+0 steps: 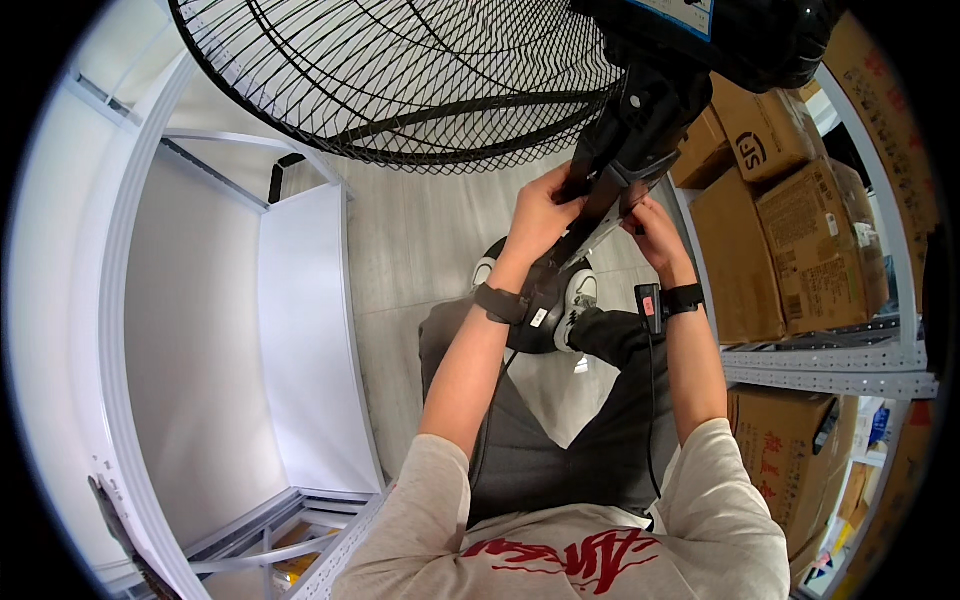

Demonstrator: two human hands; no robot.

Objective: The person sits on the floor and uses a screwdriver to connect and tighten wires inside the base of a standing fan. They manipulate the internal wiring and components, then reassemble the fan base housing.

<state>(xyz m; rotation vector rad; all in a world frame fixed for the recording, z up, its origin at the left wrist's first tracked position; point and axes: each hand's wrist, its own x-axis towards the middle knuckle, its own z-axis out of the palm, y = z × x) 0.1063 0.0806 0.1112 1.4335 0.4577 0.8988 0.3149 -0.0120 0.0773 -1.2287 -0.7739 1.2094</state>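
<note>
A black standing fan (600,190) rises in front of me, its round wire cage (400,75) filling the top of the view. The dark base (540,325) rests on the floor between my white shoes (580,300). My left hand (543,212) is closed round the left side of the fan's column, below the motor housing (740,45). On the other side of the column, my right hand (655,235) has its fingers curled against it; the fingertips are partly hidden. Dark straps with small boxes sit on both wrists.
At right, a metal shelf (820,370) carries several cardboard boxes (820,240), with another carton (785,460) below. A white shelving unit (310,330) with a bare panel stands at left. Thin black cables run from my wrists past my legs. Grey plank floor (400,250) lies between.
</note>
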